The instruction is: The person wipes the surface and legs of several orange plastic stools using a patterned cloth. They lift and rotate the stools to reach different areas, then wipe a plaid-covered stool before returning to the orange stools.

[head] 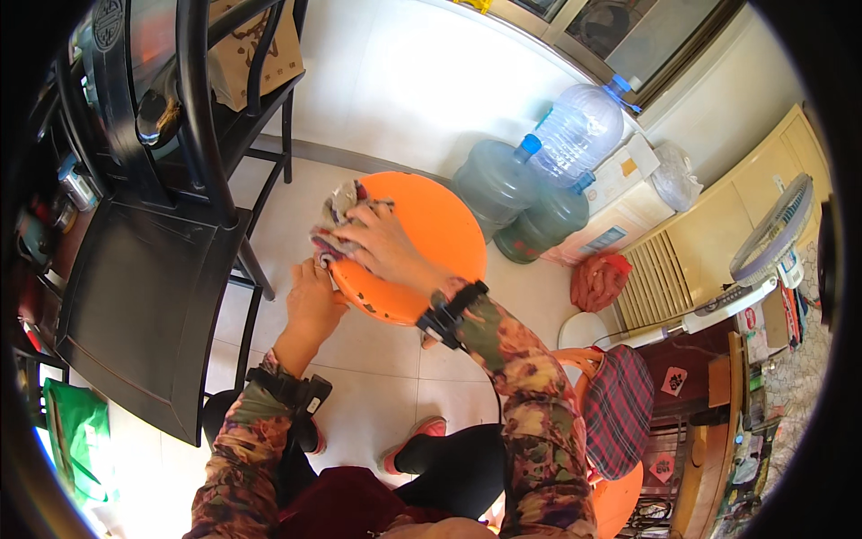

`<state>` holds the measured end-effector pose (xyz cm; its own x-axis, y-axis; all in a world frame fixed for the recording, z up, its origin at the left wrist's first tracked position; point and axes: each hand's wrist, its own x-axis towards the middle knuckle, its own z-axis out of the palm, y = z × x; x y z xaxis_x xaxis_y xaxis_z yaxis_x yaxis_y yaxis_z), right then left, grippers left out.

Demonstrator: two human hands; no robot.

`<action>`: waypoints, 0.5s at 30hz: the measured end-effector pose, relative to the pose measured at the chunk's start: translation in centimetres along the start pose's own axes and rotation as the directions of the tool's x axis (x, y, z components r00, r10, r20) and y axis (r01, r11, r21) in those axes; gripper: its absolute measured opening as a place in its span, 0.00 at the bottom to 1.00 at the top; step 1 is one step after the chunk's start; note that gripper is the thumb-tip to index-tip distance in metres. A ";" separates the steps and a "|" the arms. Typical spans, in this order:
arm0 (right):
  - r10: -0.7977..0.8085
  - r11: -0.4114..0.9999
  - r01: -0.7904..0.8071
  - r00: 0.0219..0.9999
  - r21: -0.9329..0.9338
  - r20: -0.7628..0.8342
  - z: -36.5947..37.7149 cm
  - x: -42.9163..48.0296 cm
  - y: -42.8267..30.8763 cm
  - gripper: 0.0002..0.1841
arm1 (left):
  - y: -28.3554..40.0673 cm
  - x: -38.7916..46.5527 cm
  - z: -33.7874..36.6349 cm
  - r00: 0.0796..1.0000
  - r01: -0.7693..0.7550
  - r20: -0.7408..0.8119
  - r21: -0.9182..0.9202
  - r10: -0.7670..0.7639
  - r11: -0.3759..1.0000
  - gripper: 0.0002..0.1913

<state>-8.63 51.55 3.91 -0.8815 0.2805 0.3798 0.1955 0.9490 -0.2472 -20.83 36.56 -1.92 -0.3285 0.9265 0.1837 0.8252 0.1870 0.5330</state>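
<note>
A round orange stool seat [431, 236] with chipped paint along its near edge lies before me. My right hand [384, 246] is spread over a crumpled, patterned cloth [340, 212] and presses it on the seat's left edge. Part of the cloth hangs over that edge. My left hand [313, 296] grips the seat's rim at the lower left, just under the cloth, with the thumb along the side. The cloth's lower end touches its fingers. The stool's legs are mostly hidden beneath the seat.
Black wooden chairs [148, 303] stand at the left, one bearing a paper bag [259, 57]. Large water bottles [495, 178] stand by the wall behind the stool. To the right are a red bag [599, 281], a fan [774, 229] and a chair with a plaid cover [619, 411].
</note>
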 end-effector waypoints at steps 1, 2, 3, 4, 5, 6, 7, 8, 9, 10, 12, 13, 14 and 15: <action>-0.014 1.000 0.014 1.000 0.000 -0.019 0.6 1.4 1.3 0.22 | -0.1 0.1 0.1 0.999 -0.023 -0.026 0.002 0.024 1.000 0.52; -0.010 1.000 0.010 1.000 -0.019 -0.021 0.9 2.5 2.9 0.22 | -0.2 0.0 0.1 0.999 -0.022 -0.026 0.003 0.022 1.000 0.53; -0.011 0.999 0.010 1.000 -0.035 -0.029 1.0 3.4 4.6 0.22 | -0.3 0.0 0.2 0.999 -0.028 -0.039 -0.001 0.028 1.000 0.53; -0.004 0.999 0.002 1.000 -0.053 -0.030 1.1 4.0 6.2 0.22 | -0.4 -0.1 0.1 1.000 -0.020 -0.021 0.005 0.020 1.000 0.54; 0.037 0.998 -0.038 0.999 -0.052 -0.029 0.8 4.1 8.0 0.22 | -0.4 0.0 0.1 1.000 -0.020 -0.018 0.005 0.020 1.000 0.54; 0.082 0.995 -0.083 0.996 -0.059 -0.020 -0.2 3.6 9.9 0.22 | -0.4 0.0 0.1 0.999 -0.037 -0.034 -0.010 0.037 0.999 0.55; 0.120 0.990 -0.121 0.993 -0.069 -0.013 -1.3 2.4 11.5 0.22 | -0.4 0.0 0.1 0.999 -0.027 -0.028 0.006 0.028 1.000 0.55; 0.179 0.979 -0.181 0.983 -0.095 -0.028 -2.4 0.8 12.6 0.21 | -0.4 0.1 0.1 0.999 -0.035 -0.040 0.009 0.035 0.999 0.55; 0.268 0.954 -0.269 0.963 -0.129 -0.029 -3.5 -0.8 13.5 0.21 | -0.4 0.1 0.1 0.999 -0.030 -0.036 0.013 0.031 0.999 0.55; 0.267 0.952 -0.271 0.962 -0.142 -0.049 -4.6 -2.4 14.0 0.21 | -0.3 0.1 0.0 0.999 -0.030 -0.042 0.006 0.030 1.000 0.54; 0.346 0.917 -0.350 0.937 -0.190 -0.051 -6.4 -5.8 13.7 0.20 | -0.3 0.1 -0.1 1.000 -0.001 -0.023 -0.006 0.001 1.000 0.53; 0.359 0.909 -0.362 0.932 -0.208 -0.056 -6.9 -7.3 13.1 0.20 | -0.3 0.2 -0.1 0.999 -0.009 -0.037 -0.033 0.008 0.999 0.50; 0.372 0.899 -0.376 0.926 -0.224 -0.058 -7.3 -8.8 12.0 0.20 | -0.4 0.1 -0.3 0.999 -0.013 -0.052 -0.060 0.010 0.998 0.47; 0.382 0.892 -0.386 0.922 -0.235 -0.062 -7.5 -10.2 10.6 0.20 | -0.5 0.1 -0.4 0.998 -0.016 -0.067 -0.087 0.010 0.996 0.43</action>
<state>5.67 59.82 4.13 -0.7114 0.6303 0.3108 0.6153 0.7723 -0.1579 -21.46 36.46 -1.85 -0.3502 0.9043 0.2440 0.7872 0.1430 0.5999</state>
